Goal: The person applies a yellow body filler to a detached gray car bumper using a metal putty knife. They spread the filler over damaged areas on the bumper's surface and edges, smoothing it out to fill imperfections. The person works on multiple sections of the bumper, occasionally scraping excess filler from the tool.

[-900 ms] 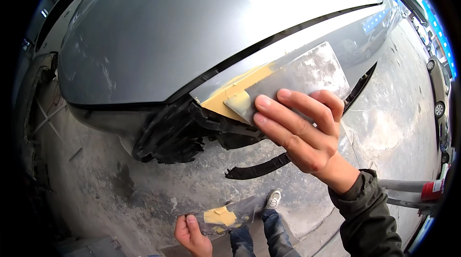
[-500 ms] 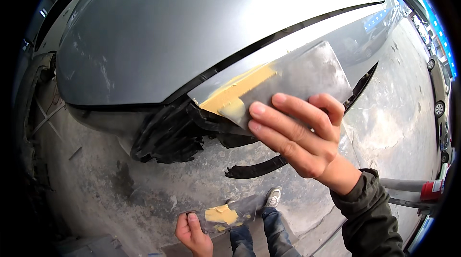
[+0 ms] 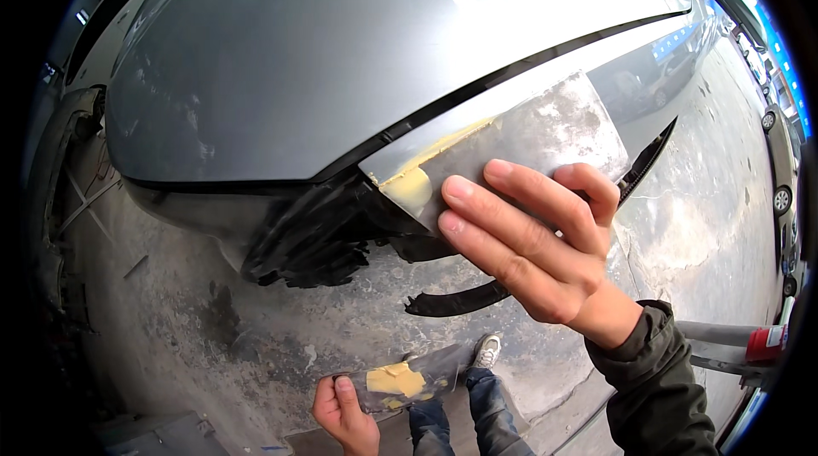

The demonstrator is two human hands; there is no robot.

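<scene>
The right grip (image 3: 541,260) holds a flat grey rectangular metal spreader (image 3: 550,119), its fingers laid on the near face. The spreader lies over a glossy silver car fender (image 3: 643,68), above that grip; a smear of yellow paste (image 3: 411,190) coats its corner, left of the fingertips. Well below, the left grip (image 3: 348,422) pinches a thin dark-grey rectangular plate (image 3: 441,365), with a thick yellow patch (image 3: 396,381) right of the thumb.

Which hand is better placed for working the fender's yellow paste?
Probably the right hand: its flat scraper overlaps the paste on the fender. The left hand is lower in the picture, away from the car, gripping a plate with more paste.
</scene>
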